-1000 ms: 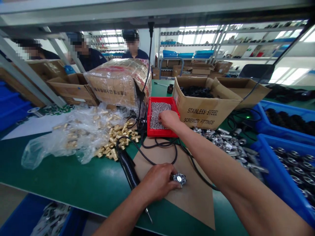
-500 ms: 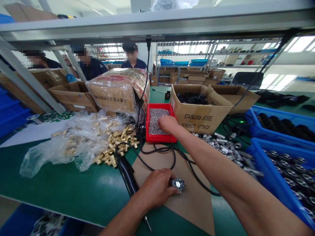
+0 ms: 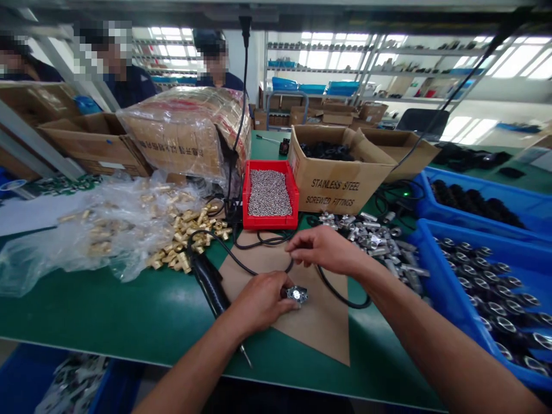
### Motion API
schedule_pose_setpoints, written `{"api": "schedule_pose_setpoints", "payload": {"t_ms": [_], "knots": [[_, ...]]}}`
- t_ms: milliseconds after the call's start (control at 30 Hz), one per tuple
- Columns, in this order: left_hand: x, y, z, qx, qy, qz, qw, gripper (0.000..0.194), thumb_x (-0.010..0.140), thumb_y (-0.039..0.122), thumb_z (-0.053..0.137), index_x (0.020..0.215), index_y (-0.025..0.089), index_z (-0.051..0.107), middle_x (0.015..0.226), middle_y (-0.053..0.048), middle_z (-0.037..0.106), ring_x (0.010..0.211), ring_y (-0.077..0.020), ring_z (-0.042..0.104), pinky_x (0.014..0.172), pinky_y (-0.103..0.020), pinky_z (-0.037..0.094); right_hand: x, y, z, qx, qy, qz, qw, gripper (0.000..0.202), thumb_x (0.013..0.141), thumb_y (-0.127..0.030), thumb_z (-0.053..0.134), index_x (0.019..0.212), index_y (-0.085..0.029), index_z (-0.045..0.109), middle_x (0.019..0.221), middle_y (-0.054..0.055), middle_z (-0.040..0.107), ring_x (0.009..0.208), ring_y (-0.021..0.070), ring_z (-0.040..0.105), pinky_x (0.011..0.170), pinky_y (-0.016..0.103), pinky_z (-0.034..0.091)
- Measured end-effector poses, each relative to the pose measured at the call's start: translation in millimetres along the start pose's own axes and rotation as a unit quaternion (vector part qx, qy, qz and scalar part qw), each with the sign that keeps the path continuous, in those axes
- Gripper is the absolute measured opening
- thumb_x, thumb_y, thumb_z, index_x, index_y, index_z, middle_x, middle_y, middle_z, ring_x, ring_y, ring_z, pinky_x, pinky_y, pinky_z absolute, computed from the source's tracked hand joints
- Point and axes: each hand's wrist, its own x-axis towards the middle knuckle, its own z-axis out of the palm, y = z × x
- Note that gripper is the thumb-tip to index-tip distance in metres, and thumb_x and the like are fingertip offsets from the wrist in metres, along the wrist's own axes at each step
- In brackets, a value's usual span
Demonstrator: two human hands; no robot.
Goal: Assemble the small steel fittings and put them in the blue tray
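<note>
My left hand (image 3: 264,300) is closed round a small round metal part with a dark body (image 3: 297,294), its shiny end facing up over the brown cardboard sheet (image 3: 321,333). To the right and a little farther off, my right hand (image 3: 325,250) hangs above the sheet with thumb and fingertips pinched together. Whatever lies in that pinch is too small to make out. Behind it stands a red bin (image 3: 271,222) full of tiny silvery pieces (image 3: 271,192). A black electric screwdriver (image 3: 210,287) lies left of my left hand, its bit toward the front edge.
Brass fittings (image 3: 181,236) spill from clear plastic at left. Steel fittings (image 3: 379,236) are heaped at right, beside blue bins (image 3: 457,310) of dark parts. A cardboard box (image 3: 336,184) stands behind. Black cable (image 3: 245,267) crosses the sheet. Several people sit across the table.
My right hand has come out of the red bin, back toward my left hand, its fingers pinched. My left hand still holds the metal part. The camera view has tilted down and shifted.
</note>
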Motion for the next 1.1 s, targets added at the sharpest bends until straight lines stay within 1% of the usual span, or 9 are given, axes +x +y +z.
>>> {"api": "schedule_pose_setpoints", "payload": {"t_ms": [167, 300, 400, 533, 667, 767, 933, 1000, 1100], "knots": [[-1, 1, 0.0, 0.008, 0.000, -0.007, 1.000, 0.022, 0.076, 0.033, 0.073, 0.090, 0.020, 0.064, 0.085, -0.002, 0.068, 0.078, -0.0194, 0.062, 0.063, -0.026, 0.041, -38, 21, 22, -0.017, 0.005, -0.042, 0.999, 0.013, 0.080, -0.016, 0.063, 0.082, -0.021, 0.074, 0.080, 0.001, 0.071, 0.075, 0.0144, 0.063, 0.071, 0.027, 0.048], [0, 1, 0.5, 0.013, 0.000, -0.002, 1.000, 0.019, 0.076, 0.032, 0.072, 0.085, 0.020, 0.062, 0.083, 0.000, 0.067, 0.076, -0.0183, 0.060, 0.063, -0.025, 0.039, -41, 33, 34, -0.015, -0.013, -0.097, 0.995, 0.009, 0.083, -0.020, 0.066, 0.080, -0.022, 0.075, 0.090, 0.003, 0.067, 0.089, 0.0169, 0.060, 0.083, 0.031, 0.046], [0, 1, 0.8, 0.013, 0.000, -0.009, 1.000, 0.018, 0.076, 0.032, 0.072, 0.086, 0.020, 0.062, 0.083, -0.001, 0.066, 0.074, -0.0178, 0.059, 0.062, -0.025, 0.038, -41, 39, 38, 0.010, -0.034, -0.108, 0.993, 0.009, 0.083, -0.020, 0.067, 0.080, -0.022, 0.075, 0.096, 0.004, 0.066, 0.098, 0.0182, 0.059, 0.089, 0.033, 0.043], [0, 0, 1.1, 0.020, 0.005, -0.001, 1.000, 0.020, 0.075, 0.034, 0.072, 0.083, 0.019, 0.061, 0.081, -0.001, 0.065, 0.073, -0.0177, 0.058, 0.060, -0.025, 0.037, -38, 46, 44, 0.083, -0.051, -0.089, 0.991, 0.008, 0.081, -0.016, 0.065, 0.079, -0.020, 0.072, 0.097, 0.003, 0.066, 0.099, 0.0177, 0.059, 0.091, 0.032, 0.043], [1, -1, 1.3, 0.019, 0.006, 0.000, 1.000, 0.018, 0.074, 0.030, 0.074, 0.082, 0.019, 0.061, 0.080, 0.000, 0.066, 0.072, -0.0175, 0.059, 0.060, -0.025, 0.037, -32, 55, 58, 0.184, -0.014, 0.008, 0.983, 0.016, 0.068, -0.008, 0.066, 0.080, -0.017, 0.060, 0.083, 0.000, 0.065, 0.079, 0.0143, 0.060, 0.073, 0.027, 0.047], [0, -1, 1.2, 0.010, 0.003, -0.005, 1.000, 0.019, 0.074, 0.029, 0.074, 0.088, 0.020, 0.064, 0.082, -0.001, 0.067, 0.075, -0.0181, 0.060, 0.062, -0.025, 0.040, -31, 58, 63, 0.208, 0.004, 0.046, 0.977, 0.024, 0.065, -0.009, 0.070, 0.083, -0.016, 0.056, 0.081, 0.000, 0.065, 0.074, 0.0134, 0.059, 0.067, 0.025, 0.047], [-1, 0, 0.6, 0.008, 0.001, -0.005, 1.000, 0.020, 0.078, 0.029, 0.071, 0.097, 0.021, 0.067, 0.088, -0.002, 0.069, 0.078, -0.0182, 0.062, 0.065, -0.025, 0.043, -45, 61, 57, 0.253, -0.040, 0.001, 0.967, 0.035, 0.073, -0.024, 0.075, 0.104, -0.017, 0.061, 0.104, 0.005, 0.067, 0.093, 0.0175, 0.063, 0.081, 0.030, 0.050], [0, 2, 0.4, 0.018, 0.004, -0.001, 1.000, 0.021, 0.079, 0.028, 0.071, 0.098, 0.020, 0.066, 0.090, -0.002, 0.070, 0.078, -0.0183, 0.063, 0.067, -0.026, 0.044, -51, 65, 56, 0.237, -0.033, -0.028, 0.971, 0.041, 0.071, -0.027, 0.079, 0.108, -0.019, 0.064, 0.115, 0.006, 0.065, 0.104, 0.0204, 0.061, 0.090, 0.033, 0.048], [-2, 10, -1.8, 0.066, 0.006, 0.017, 0.998, 0.020, 0.079, 0.028, 0.071, 0.097, 0.020, 0.066, 0.092, -0.002, 0.069, 0.082, -0.0192, 0.063, 0.070, -0.026, 0.046, -54, 71, 59, 0.198, 0.002, -0.066, 0.978, 0.034, 0.072, -0.028, 0.080, 0.102, -0.020, 0.069, 0.116, 0.006, 0.065, 0.109, 0.0220, 0.060, 0.095, 0.035, 0.046]]}}
